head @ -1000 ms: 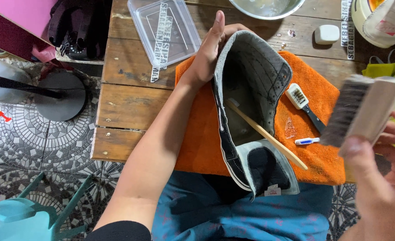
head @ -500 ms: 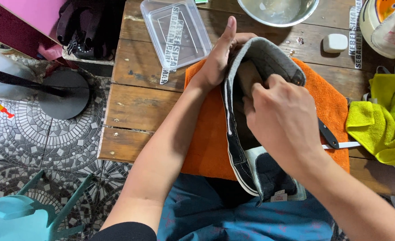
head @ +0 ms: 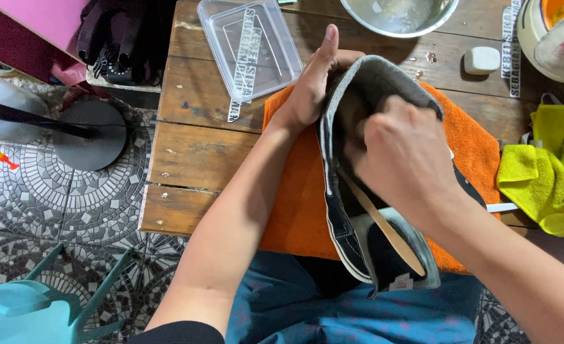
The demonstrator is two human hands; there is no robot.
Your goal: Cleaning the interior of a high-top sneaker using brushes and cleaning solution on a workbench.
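Observation:
A black sneaker with a grey lining (head: 384, 73) lies on an orange towel (head: 295, 204) on the wooden table (head: 193, 153), its opening facing up. My left hand (head: 310, 92) presses flat against the shoe's left side near the toe and steadies it. My right hand (head: 409, 159) is curled down inside the shoe's opening; the brush it held a moment ago is hidden under the fingers. A thin wooden stick (head: 384, 226) rests across the heel end, which hangs over my lap.
A clear plastic lid (head: 250, 48), a metal bowl (head: 400, 13) and a white block (head: 481, 59) sit at the table's far side. A yellow-green cloth (head: 549, 172) lies at the right. A turquoise chair (head: 33, 299) and a black round stand base (head: 91, 134) are on the tiled floor to the left.
My right hand, which held the brush up at the right, has moved down into the shoe and now works deeper toward the toe. My left hand stays on the shoe.

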